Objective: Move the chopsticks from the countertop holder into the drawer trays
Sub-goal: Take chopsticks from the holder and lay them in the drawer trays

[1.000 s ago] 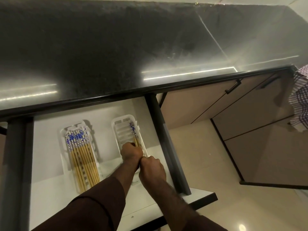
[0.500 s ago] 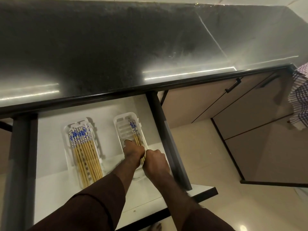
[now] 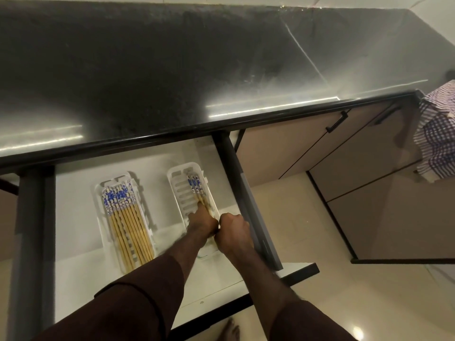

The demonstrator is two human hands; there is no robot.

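The white drawer [image 3: 73, 217] is pulled out under the countertop. The left tray [image 3: 98, 193] holds several bamboo chopsticks [image 3: 125, 217] with blue-and-white tops. The right slotted tray [image 3: 178, 190] has a few chopsticks [image 3: 197, 187] along its right side. My left hand [image 3: 200, 223] rests in this tray, its fingertips down on the chopsticks' lower half. My right hand [image 3: 234, 232] is curled into a fist at the tray's near right edge, touching the left hand; what it grips is hidden. No countertop holder is in view.
The dark glossy countertop [image 3: 221, 70] overhangs the drawer's back. The drawer's dark side rail [image 3: 248, 205] runs just right of my right hand. Beige cabinet doors with black handles [image 3: 337, 121] and a checked cloth [image 3: 435, 139] are at the right. A bare foot [image 3: 230, 331] shows below.
Both hands have slid a little farther into the right tray, and the chopsticks now lie flat along its right side with more blue tops showing.
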